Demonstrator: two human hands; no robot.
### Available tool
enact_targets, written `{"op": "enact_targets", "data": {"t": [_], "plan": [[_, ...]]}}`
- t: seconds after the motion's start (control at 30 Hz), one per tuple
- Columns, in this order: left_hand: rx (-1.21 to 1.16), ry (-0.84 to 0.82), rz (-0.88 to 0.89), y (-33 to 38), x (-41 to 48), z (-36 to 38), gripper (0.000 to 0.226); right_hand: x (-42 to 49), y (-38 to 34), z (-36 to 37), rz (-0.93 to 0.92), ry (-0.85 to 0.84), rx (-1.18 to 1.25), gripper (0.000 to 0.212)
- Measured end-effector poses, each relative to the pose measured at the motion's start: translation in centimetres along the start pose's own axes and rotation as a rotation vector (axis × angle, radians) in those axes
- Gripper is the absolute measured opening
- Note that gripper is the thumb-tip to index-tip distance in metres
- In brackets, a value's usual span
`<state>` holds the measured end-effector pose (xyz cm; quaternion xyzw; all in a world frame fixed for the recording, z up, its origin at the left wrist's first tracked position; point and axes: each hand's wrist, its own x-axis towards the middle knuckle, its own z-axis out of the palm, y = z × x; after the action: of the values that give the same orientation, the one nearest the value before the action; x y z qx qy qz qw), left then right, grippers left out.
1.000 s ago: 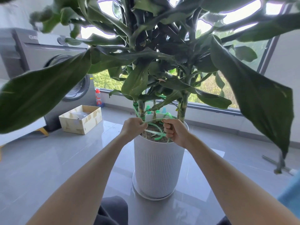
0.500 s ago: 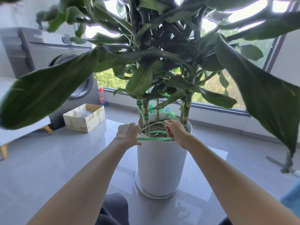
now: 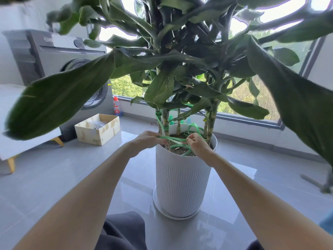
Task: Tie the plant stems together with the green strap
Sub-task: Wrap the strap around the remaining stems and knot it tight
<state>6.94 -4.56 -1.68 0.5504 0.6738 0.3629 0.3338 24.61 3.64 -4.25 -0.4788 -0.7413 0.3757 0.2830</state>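
A tall leafy plant with several thin stems (image 3: 210,123) grows from a white ribbed pot (image 3: 182,184) on the floor. A green strap (image 3: 175,140) runs between my two hands just above the soil, and more of it loops up behind (image 3: 193,126). The strap is also wound around the left stem (image 3: 164,126). My left hand (image 3: 146,141) pinches the strap at the pot's left rim. My right hand (image 3: 198,145) grips it over the soil, with a loose end hanging below the fingers.
A grey washing machine (image 3: 59,69) stands at the back left, with an open cardboard box (image 3: 98,129) and a red-capped bottle (image 3: 116,107) beside it. A white bench (image 3: 16,143) is at the left. Big leaves hang low on both sides. A window sill runs behind the pot.
My left hand has come back in toward the pot rim after pulling outward. The strap between my hands now crosses over the soil in two strands. My head has come closer.
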Motion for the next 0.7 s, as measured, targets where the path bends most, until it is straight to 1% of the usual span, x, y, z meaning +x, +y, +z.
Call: {"op": "enact_targets", "data": {"t": [0.07,0.17,0.23,0.3,0.37,0.4,0.43,0.47,0.5,0.53,0.6,0.63,0.67,0.7], "plan": [[-0.141,0.022,0.027,0.1,-0.2,-0.3,0.015,-0.2,-0.2,0.0,-0.014,-0.028,-0.011,0.012],[-0.256,0.169,0.012,0.4,-0.3,-0.2,0.022,-0.3,-0.8,0.2,-0.045,-0.064,-0.024,0.012],[-0.237,0.300,-0.010,0.2,0.0,0.0,0.025,-0.3,-1.2,0.3,-0.069,-0.074,-0.005,0.012],[-0.119,0.435,-0.016,-0.4,0.3,0.2,0.024,-0.5,-1.9,0.2,-0.057,-0.114,0.069,0.012],[-0.056,0.514,-0.029,-0.8,0.5,0.3,0.020,-0.7,-2.9,-0.1,0.004,-0.189,0.194,0.012],[-0.082,0.531,-0.045,-0.9,0.6,0.3,0.018,-0.8,-3.4,-0.3,0.043,-0.240,0.263,0.013],[-0.171,0.545,-0.074,-0.8,0.7,0.2,0.017,-1.0,-3.8,-0.5,0.076,-0.298,0.315,0.015],[-0.327,0.547,-0.106,-0.7,0.8,0.2,0.014,-1.1,-4.0,-0.7,0.094,-0.354,0.326,0.018],[-0.516,0.528,-0.141,-0.4,0.9,0.1,0.013,-1.2,-4.0,-0.8,0.097,-0.396,0.295,0.022],[-0.696,0.489,-0.177,-0.2,0.9,0.2,0.017,-1.3,-3.9,-0.9,0.093,-0.417,0.240,0.025],[-0.948,0.403,-0.209,0.4,0.8,0.3,0.024,-1.3,-3.3,-0.9,0.067,-0.425,0.127,0.029],[-1.033,0.390,-0.222,0.7,0.7,0.4,0.026,-1.2,-2.9,-0.9,0.042,-0.432,0.078,0.029],[-1.065,0.391,-0.239,1.0,0.6,0.6,0.028,-1.1,-2.6,-0.8,0.012,-0.441,0.018,0.029],[-1.040,0.417,-0.251,1.1,0.6,0.9,0.028,-1.0,-2.4,-0.8,-0.017,-0.438,-0.059,0.030]]}}
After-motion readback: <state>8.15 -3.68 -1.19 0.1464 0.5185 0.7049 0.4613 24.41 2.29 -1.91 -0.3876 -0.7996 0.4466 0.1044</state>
